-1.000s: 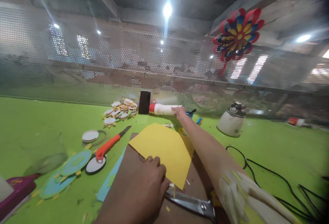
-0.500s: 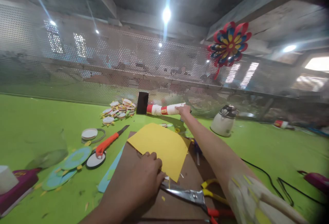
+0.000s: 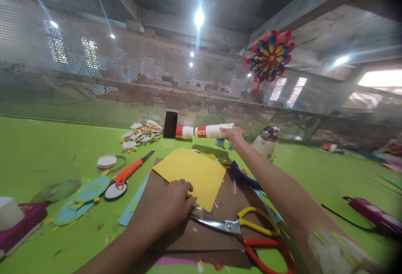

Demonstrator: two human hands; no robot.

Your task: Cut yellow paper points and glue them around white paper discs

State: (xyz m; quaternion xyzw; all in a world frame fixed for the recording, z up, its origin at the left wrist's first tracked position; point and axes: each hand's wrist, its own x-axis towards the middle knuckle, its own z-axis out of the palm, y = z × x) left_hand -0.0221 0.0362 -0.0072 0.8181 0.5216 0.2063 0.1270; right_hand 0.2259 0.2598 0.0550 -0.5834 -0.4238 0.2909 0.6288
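My right hand [image 3: 231, 135] reaches far forward, closed around the right end of a stack of white paper cups [image 3: 212, 131] with a red band, raised a little off the green table. Another stack of such cups [image 3: 184, 132] lies just to its left, a small gap between them. Close to me, my left hand [image 3: 177, 200] is curled over the lower left edge of a yellow paper sheet [image 3: 194, 173], gripping it there. Scissors [image 3: 232, 226] with a yellow and a red handle lie on brown card [image 3: 188, 238], their tips beside my left fingers.
A dark upright phone-like slab [image 3: 170, 124] stands beside several small paper discs [image 3: 144, 135]. At left are an orange-handled cutter [image 3: 132, 172], blue paper discs [image 3: 92, 190] and a purple box [image 3: 27, 226]. A blue glue gun [image 3: 243, 175] and a penguin-shaped pot [image 3: 266, 142] stand at right.
My right hand has drawn its cup stack rightward and up, parting it from the cups at left. The left hand stays at the yellow sheet. The view has shifted slightly.
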